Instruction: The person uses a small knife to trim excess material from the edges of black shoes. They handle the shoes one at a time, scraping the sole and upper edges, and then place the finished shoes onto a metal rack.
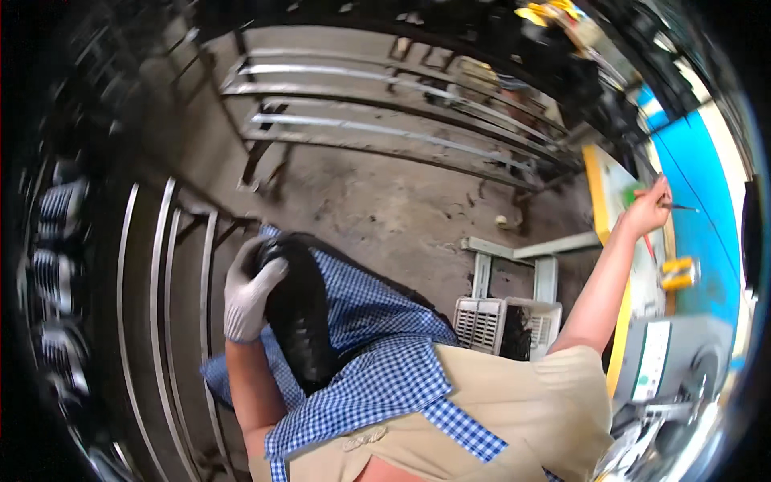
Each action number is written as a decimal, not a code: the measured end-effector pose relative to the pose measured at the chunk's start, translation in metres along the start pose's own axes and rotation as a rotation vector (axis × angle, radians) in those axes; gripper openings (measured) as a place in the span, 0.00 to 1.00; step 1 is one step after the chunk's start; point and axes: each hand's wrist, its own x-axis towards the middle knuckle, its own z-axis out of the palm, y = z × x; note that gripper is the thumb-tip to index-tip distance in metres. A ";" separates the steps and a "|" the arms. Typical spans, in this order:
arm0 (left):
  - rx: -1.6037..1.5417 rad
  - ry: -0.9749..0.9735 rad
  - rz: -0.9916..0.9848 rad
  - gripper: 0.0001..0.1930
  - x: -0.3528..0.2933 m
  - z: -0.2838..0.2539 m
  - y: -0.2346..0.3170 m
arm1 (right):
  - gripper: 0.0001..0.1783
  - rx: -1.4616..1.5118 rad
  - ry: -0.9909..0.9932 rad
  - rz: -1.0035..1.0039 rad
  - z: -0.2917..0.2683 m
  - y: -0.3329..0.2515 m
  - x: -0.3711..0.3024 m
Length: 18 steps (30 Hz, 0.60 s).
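Note:
My left hand, in a white knitted glove, is closed around the upper end of a black shoe. The shoe lies lengthwise over my lap against a blue-and-white checked apron, with what look like laces toward its lower end. Far out to the right, my bare right hand is raised over a workbench with a yellow edge. Its fingers are closed on a thin pointed tool, whose tip points right; the exact kind is too small to make out.
Metal rail racks stand ahead and at my left. Black ribbed items line the far left. A white plastic basket sits beside the bench legs. On the right are a yellow roll-shaped object and a grey machine.

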 end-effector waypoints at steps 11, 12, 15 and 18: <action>0.053 0.001 0.005 0.23 -0.003 0.007 -0.001 | 0.20 -0.812 0.146 -0.052 -0.102 0.111 0.063; 0.029 -0.004 -0.009 0.24 -0.004 0.006 -0.001 | 0.21 -0.898 0.048 0.019 -0.107 0.123 0.073; 0.010 0.005 -0.003 0.24 -0.008 0.004 -0.002 | 0.25 -0.972 -0.227 0.170 -0.114 0.162 0.100; -0.002 0.007 -0.006 0.24 -0.009 0.000 -0.001 | 0.27 -1.114 -0.083 0.076 -0.122 0.171 0.108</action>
